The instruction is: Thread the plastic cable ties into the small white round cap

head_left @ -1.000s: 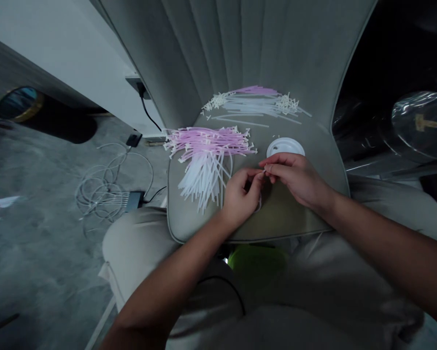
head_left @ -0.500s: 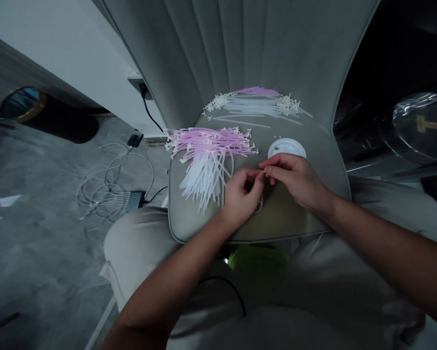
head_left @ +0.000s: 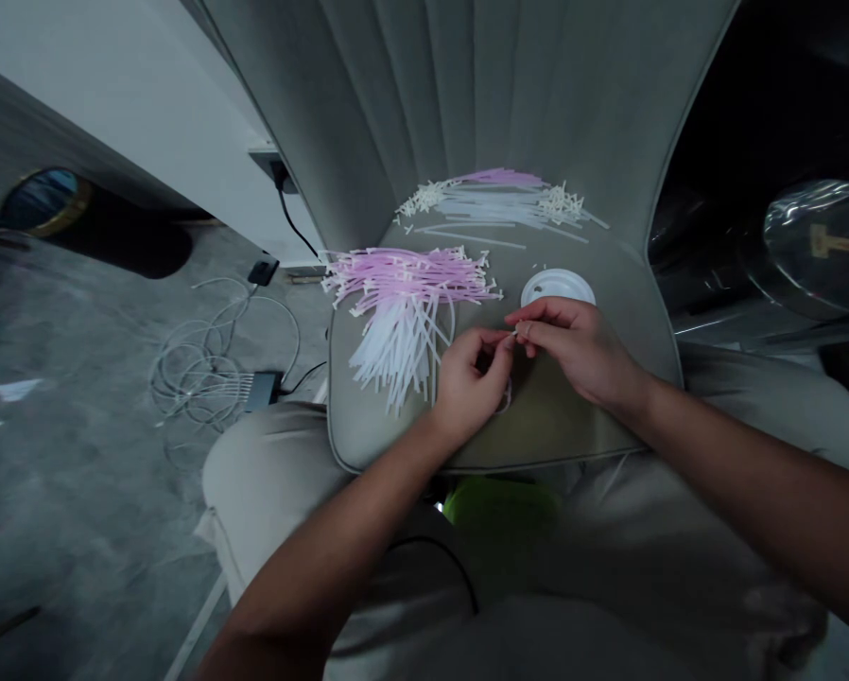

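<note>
My left hand [head_left: 471, 383] and my right hand [head_left: 577, 345] meet fingertip to fingertip above the chair seat [head_left: 559, 435]. Both are pinched around a tiny pale piece, mostly hidden by the fingers. A thin whitish loop shows just below my left fingers. Beyond my right hand lies a white round lid [head_left: 558, 283], partly covered by it. To the left, pink tubes with white end pieces [head_left: 410, 274] are heaped over a fan of white tubes [head_left: 392, 355]. Farther back, loose white tubes [head_left: 495, 206] and a few pink ones [head_left: 502, 177] lie beside small white connectors [head_left: 563, 203].
The grey chair's backrest [head_left: 488, 85] rises behind the tubes. On the floor at left are coiled cables [head_left: 204, 364], a small box [head_left: 262, 391] and a dark cylinder [head_left: 112, 227]. A green object [head_left: 499, 501] is under the seat's front edge.
</note>
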Available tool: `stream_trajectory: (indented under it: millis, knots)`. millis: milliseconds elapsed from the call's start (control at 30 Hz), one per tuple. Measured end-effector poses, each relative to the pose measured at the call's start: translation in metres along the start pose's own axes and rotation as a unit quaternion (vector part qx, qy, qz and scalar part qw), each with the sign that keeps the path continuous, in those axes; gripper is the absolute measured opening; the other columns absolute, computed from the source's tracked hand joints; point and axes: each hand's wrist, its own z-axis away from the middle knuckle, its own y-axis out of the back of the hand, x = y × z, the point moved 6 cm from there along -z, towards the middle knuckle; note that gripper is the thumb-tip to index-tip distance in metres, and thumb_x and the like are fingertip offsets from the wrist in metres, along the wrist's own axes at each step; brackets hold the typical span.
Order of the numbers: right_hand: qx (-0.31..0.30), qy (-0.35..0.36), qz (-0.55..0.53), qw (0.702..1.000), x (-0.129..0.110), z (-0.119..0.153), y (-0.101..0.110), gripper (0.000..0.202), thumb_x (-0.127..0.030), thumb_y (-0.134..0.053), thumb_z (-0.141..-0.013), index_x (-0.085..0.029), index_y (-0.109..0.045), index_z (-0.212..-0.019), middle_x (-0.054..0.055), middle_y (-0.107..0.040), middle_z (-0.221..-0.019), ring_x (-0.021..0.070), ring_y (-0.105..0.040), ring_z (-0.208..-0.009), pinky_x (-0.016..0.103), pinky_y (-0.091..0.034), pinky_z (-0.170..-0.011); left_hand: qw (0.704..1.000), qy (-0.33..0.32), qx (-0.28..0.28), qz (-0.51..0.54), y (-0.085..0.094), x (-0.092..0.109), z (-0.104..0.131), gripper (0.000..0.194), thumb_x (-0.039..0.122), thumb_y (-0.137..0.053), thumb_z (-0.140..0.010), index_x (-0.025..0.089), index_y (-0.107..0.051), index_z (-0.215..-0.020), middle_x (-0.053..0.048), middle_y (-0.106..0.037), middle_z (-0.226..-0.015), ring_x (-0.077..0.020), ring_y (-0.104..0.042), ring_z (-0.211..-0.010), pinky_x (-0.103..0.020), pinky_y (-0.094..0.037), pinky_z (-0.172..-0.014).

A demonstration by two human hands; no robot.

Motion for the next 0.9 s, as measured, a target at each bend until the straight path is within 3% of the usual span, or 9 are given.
stream_trajectory:
  millis: [900]
  knots:
    - [-0.003, 0.008, 0.097, 0.995, -0.0044, 0.0021, -0.0018, 0.012, -0.023, -0.061, -0.080, -0.016, -0.069, -0.087, 0.002, -0.070, -0.082, 0.0103, -0.057, -0.064, 0.025, -0.045, -0.061, 0.999, -0.014, 0.001, -0.045, 0.0016, -0.0017, 0.0005, 0.017, 0.031, -0.055, -0.091, 0.019, -0.065, -0.083, -0.001, -0.064, -0.069, -0.0127, -0.059, -0.066, -0.026, -0.045, -0.062]
